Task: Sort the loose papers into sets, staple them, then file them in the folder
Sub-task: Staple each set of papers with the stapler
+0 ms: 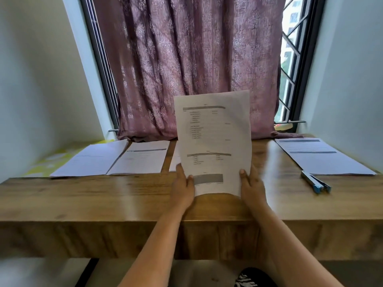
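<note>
Both hands, left hand (182, 188) and right hand (251, 188), are pinching sheet (213, 141) by its bottom corners, fingers clamped, holding it upright over mid-desk (103, 195); stapler (316, 181) is lying near the right stack (323, 156); bare wood is showing along front edge.

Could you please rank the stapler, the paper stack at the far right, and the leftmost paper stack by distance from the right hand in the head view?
From the right hand:
1. Stapler, on the desk to its right.
2. Far-right paper stack, behind the stapler by the wall.
3. Leftmost paper stack, across the desk at the left end.
</note>
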A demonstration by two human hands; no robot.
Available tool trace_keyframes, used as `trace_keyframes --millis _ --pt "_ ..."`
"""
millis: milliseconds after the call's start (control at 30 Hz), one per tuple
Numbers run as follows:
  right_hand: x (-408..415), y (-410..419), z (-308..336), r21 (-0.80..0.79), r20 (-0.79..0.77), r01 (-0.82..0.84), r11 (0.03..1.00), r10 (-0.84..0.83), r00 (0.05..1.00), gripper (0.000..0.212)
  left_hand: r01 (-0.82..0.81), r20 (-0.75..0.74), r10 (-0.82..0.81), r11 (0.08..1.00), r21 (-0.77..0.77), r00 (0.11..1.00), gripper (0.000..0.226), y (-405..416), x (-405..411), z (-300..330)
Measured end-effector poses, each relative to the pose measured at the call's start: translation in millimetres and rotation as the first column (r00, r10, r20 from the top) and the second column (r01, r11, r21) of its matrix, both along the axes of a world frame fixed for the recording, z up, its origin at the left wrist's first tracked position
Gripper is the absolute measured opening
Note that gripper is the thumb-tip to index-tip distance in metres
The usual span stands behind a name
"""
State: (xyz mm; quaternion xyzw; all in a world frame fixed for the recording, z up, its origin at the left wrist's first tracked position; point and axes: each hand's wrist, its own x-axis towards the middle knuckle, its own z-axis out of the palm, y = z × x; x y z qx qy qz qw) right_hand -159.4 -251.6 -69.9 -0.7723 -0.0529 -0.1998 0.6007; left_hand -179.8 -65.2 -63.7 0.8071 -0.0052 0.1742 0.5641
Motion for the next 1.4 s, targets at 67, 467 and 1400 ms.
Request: trace_keyframes --millis 67,467,1400 --pt "5.0 -4.3 5.4 0.084 -0.094 0.035 0.996 -0.027 0.995 0.035 0.074 -0.133 -0.081 0.996 -0.055 0.988 0.037 13.4 3.2 8.5" --pt "-17.7 32.6 3.9 0.594 -0.380 0.150 0.790 0.112 0.918 0.042 0.059 -0.004 -0.101 0.614 -0.787 0.995 0.019 -44.9 -15.3 16.0" --pt "14.6 -29.9 -22.1 0.206 -0.113 -0.086 0.975 0.111 0.987 0.032 -0.240 0.254 0.232 0.971 0.002 0.939 0.057 28.0 -11.1 -22.2"
